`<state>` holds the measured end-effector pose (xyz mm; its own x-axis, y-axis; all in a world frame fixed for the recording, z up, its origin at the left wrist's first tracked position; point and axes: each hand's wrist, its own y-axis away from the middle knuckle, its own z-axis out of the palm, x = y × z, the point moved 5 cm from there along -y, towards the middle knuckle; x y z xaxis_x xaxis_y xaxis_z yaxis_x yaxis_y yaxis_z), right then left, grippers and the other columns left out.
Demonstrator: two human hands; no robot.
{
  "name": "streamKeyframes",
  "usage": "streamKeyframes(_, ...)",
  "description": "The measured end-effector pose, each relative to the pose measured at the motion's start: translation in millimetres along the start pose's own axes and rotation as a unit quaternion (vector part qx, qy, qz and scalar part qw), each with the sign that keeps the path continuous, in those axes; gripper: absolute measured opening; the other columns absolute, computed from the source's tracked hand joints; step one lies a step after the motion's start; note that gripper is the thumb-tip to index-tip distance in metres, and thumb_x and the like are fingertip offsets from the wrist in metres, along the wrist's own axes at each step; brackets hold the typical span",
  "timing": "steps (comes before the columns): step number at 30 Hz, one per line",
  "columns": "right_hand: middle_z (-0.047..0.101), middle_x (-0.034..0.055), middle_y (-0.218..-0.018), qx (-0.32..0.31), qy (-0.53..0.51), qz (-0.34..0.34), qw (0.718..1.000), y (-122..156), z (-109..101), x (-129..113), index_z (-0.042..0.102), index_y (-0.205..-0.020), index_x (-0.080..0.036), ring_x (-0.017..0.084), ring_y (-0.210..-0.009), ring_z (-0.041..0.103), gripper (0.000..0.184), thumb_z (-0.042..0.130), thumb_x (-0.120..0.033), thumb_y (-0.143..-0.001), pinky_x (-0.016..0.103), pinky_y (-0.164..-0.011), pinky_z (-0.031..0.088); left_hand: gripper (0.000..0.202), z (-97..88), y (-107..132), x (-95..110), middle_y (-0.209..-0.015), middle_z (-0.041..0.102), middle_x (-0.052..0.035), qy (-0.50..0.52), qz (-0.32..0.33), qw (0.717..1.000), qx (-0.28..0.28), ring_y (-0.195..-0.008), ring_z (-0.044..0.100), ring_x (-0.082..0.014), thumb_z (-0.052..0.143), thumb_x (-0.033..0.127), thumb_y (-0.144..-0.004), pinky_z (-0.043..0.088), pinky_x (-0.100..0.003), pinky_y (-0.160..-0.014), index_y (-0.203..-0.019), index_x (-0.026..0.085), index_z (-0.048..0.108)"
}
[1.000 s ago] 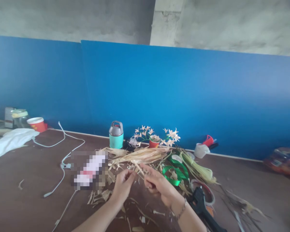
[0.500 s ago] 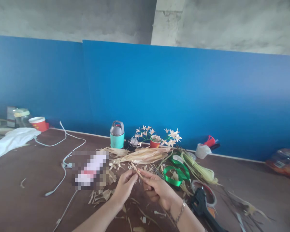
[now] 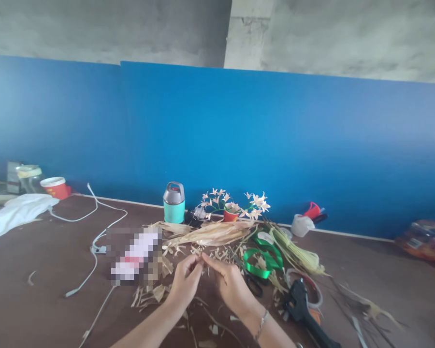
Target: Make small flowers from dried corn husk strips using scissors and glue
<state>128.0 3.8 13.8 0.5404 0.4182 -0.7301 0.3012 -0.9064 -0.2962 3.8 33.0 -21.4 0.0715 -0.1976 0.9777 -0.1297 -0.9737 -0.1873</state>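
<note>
My left hand (image 3: 184,280) is closed, thumb and forefinger pinched on a thin strip of dried husk that is mostly hidden by the fingers. My right hand (image 3: 232,286) meets it at the fingertips, its thumb and forefinger closed at the same spot; its other fingers are tucked out of sight. Just beyond the hands lies a long bundle of dried husks (image 3: 217,234), with husk scraps (image 3: 159,293) scattered around. To the right are a green ribbon (image 3: 256,268) and a black glue gun (image 3: 304,309), which rests near a roll of tape (image 3: 317,295).
A turquoise jar (image 3: 174,210) stands by the blue partition (image 3: 203,130), beside a red pot (image 3: 231,216) with pale husk flowers. Pale green stalks (image 3: 297,252) lie right of centre. A white cable (image 3: 94,263) and a blurred-out object (image 3: 136,256) are at left.
My right hand has turned, and its fingertips have closed in on the left hand's. The husk strip, earlier visible sticking up between the hands, is now mostly hidden.
</note>
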Motion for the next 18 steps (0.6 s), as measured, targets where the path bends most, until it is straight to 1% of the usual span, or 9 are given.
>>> streamKeyframes(2,0.066,0.0077,-0.102,0.001,0.109,-0.004,0.994,3,4,-2,0.047,-0.127,-0.025,0.018,-0.094,0.062,0.069,0.035,0.003,-0.066,0.031,-0.085,0.048,0.020,0.8,-2,-3,-0.055,0.045,0.0035,0.003,-0.001,1.000,0.004,-0.054,0.040,-0.0114,0.048,0.026,-0.076,0.031,-0.021,-0.052,-0.059,0.016,0.051)
streamKeyframes(5,0.064,0.0086,-0.101,-0.001,0.260,0.020,0.965,7,9,0,0.039,-0.131,-0.031,0.019,-0.081,0.066,0.073,0.036,0.004,-0.068,0.027,-0.069,0.052,0.021,1.7,-2,-3,-0.053,0.042,0.0041,0.000,-0.005,1.000,0.007,-0.052,0.038,-0.0110,0.047,0.028,-0.075,0.030,-0.021,-0.050,-0.057,0.017,0.049)
streamKeyframes(7,0.064,0.0093,-0.101,0.004,0.316,0.046,0.948,7,6,6,0.038,-0.132,-0.032,0.018,-0.073,0.066,0.073,0.036,0.004,-0.069,0.025,-0.063,0.051,0.022,1.0,0,1,-0.052,0.039,0.0048,-0.014,-0.008,1.000,0.007,-0.050,0.036,-0.0104,0.047,0.028,-0.075,0.028,-0.021,-0.049,-0.056,0.017,0.047)
streamKeyframes(9,0.065,0.0091,-0.095,0.025,0.327,0.086,0.941,5,-5,18,0.041,-0.131,-0.030,0.017,-0.066,0.066,0.071,0.036,0.005,-0.069,0.024,-0.060,0.050,0.025,-0.6,3,7,-0.050,0.035,0.0058,-0.032,-0.012,0.999,0.007,-0.049,0.033,-0.0096,0.048,0.030,-0.076,0.026,-0.021,-0.048,-0.055,0.018,0.045)
streamKeyframes(11,0.065,0.0084,-0.088,0.072,0.278,0.110,0.952,3,-20,28,0.045,-0.128,-0.026,0.017,-0.071,0.064,0.065,0.034,0.003,-0.071,0.025,-0.064,0.049,0.028,-2.2,6,13,-0.051,0.036,0.0056,-0.036,-0.013,0.999,0.003,-0.049,0.034,-0.0096,0.047,0.033,-0.078,0.026,-0.021,-0.049,-0.055,0.018,0.044)
streamKeyframes(13,0.065,0.0075,-0.086,0.137,0.164,0.096,0.972,0,-32,31,0.050,-0.123,-0.021,0.017,-0.080,0.061,0.049,0.032,-0.007,-0.081,0.025,-0.070,0.047,0.029,-2.5,6,16,-0.051,0.036,0.0053,-0.038,-0.014,0.999,-0.007,-0.048,0.035,-0.0099,0.047,0.035,-0.079,0.026,-0.021,-0.048,-0.055,0.018,0.046)
streamKeyframes(14,0.064,0.0063,-0.081,0.150,0.097,0.099,0.979,-2,-35,32,0.052,-0.119,-0.019,0.017,-0.076,0.060,0.041,0.033,-0.014,-0.084,0.024,-0.067,0.046,0.029,-2.5,5,17,-0.051,0.039,0.0047,-0.043,-0.013,0.999,-0.009,-0.049,0.037,-0.0105,0.048,0.035,-0.079,0.027,-0.021,-0.048,-0.056,0.018,0.048)
streamKeyframes(16,0.059,0.0015,-0.067,0.130,-0.017,0.116,0.985,-5,-31,29,0.058,-0.108,-0.016,0.014,-0.061,0.054,0.031,0.041,-0.025,-0.084,0.021,-0.055,0.043,0.027,-1.4,4,19,-0.054,0.046,0.0022,-0.062,0.010,0.998,-0.016,-0.053,0.044,-0.0129,0.050,0.034,-0.078,0.032,-0.022,-0.051,-0.058,0.018,0.054)
streamKeyframes(18,0.050,-0.0034,-0.056,0.095,-0.072,0.137,0.983,-7,-23,23,0.060,-0.092,-0.015,0.011,-0.050,0.044,0.022,0.050,-0.028,-0.078,0.020,-0.046,0.036,0.024,0.5,4,22,-0.059,0.053,-0.0006,-0.090,0.051,0.994,-0.024,-0.060,0.050,-0.0158,0.052,0.032,-0.077,0.036,-0.024,-0.056,-0.059,0.018,0.059)
